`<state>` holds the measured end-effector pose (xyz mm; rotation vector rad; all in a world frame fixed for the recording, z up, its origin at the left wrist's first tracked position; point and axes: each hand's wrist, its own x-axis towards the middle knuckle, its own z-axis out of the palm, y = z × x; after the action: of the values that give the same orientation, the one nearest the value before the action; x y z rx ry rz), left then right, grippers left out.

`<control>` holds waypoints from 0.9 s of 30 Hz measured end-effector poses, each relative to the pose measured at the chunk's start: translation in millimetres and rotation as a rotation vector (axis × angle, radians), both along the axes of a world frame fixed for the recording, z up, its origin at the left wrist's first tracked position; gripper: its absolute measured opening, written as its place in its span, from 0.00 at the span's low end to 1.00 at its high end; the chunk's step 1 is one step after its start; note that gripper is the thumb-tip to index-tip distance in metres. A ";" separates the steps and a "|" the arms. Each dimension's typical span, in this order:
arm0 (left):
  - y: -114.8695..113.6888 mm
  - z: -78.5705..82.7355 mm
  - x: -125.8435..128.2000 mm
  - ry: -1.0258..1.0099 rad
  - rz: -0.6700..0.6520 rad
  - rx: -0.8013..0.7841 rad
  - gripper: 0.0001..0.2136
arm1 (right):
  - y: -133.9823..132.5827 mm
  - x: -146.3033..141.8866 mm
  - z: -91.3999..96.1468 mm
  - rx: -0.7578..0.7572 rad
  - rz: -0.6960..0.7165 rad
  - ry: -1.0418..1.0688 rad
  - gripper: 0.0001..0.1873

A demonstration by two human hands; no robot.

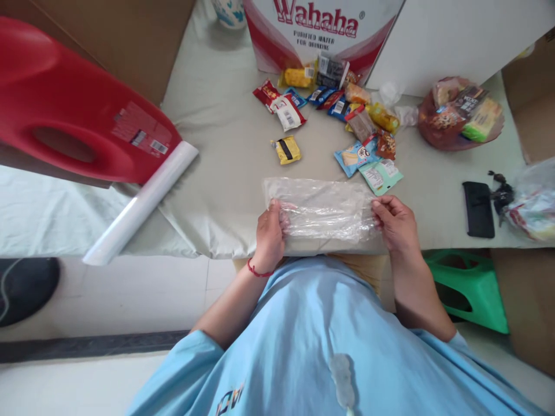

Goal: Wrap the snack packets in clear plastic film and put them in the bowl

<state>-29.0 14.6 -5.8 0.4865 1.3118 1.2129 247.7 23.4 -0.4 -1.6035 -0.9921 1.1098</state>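
A clear plastic bag [323,211] is stretched flat between my two hands, over the front edge of the cloth-covered table. My left hand [270,232] pinches its left end, the thumb on top and the fingers partly behind the film. At the right end, my right hand [394,222] grips the bag between thumb and fingers. Just beyond the right end lie a mint-green snack packet [381,175] and a light blue snack packet [355,156]. A small yellow packet [287,150] sits alone past the bag's left half.
Several wrapped snacks [333,104] are heaped before a Wahaba-type carton marked Wahaha [321,34]. A reddish bowl of snacks [459,115] and a black phone [478,209] are at right. A white roll [141,202] leans beside a red plastic stool [82,110] at left. A green stool [472,283] stands below.
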 end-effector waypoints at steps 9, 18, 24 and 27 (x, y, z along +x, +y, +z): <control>3.4 4.5 3.5 -0.213 -0.084 0.008 0.32 | -18.8 -36.7 28.6 0.691 0.330 -0.690 0.07; -2.2 8.9 -12.6 -0.360 -0.082 -0.052 0.21 | -5.5 -97.9 -12.5 0.670 0.798 -0.756 0.09; -10.0 7.2 -28.1 -0.385 -0.111 -0.032 0.22 | -3.9 -89.2 -5.8 0.677 0.711 -0.636 0.09; -10.9 4.5 -30.2 -0.327 -0.114 -0.043 0.22 | -4.7 -86.8 -3.5 0.662 0.692 -0.639 0.09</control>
<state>-59.2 3.7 -1.2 0.3118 1.0147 1.1136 160.9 18.7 -4.0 -1.0700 -2.1833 0.5405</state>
